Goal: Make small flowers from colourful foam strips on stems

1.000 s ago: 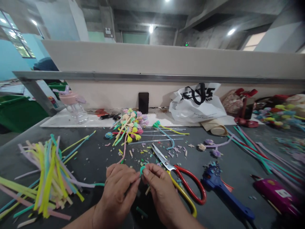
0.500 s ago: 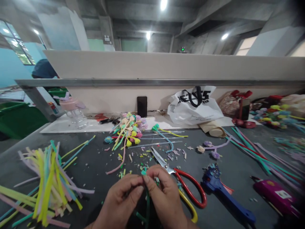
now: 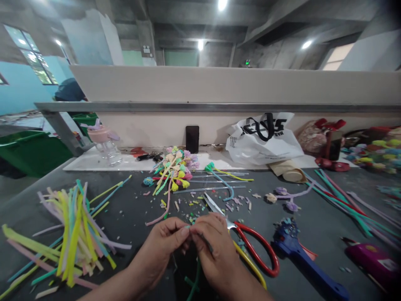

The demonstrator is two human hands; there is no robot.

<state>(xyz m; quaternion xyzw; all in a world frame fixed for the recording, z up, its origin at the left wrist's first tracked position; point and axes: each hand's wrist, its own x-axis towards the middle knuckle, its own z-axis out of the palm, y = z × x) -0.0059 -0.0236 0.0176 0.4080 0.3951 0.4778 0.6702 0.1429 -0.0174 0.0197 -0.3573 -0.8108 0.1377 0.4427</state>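
I had the left hand (image 3: 163, 247) and right hand (image 3: 213, 246) close together over the counter (image 3: 128, 215). Their fingers (image 3: 179, 233) were pinched tight on a green fuzzy stick (image 3: 196, 277), right beside the scissors (image 3: 238, 227).

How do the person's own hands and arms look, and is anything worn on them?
Both the left hand and the right hand are bare: no gloves, rings or watch show. The forearms in view are uncovered too, with no sleeve visible.
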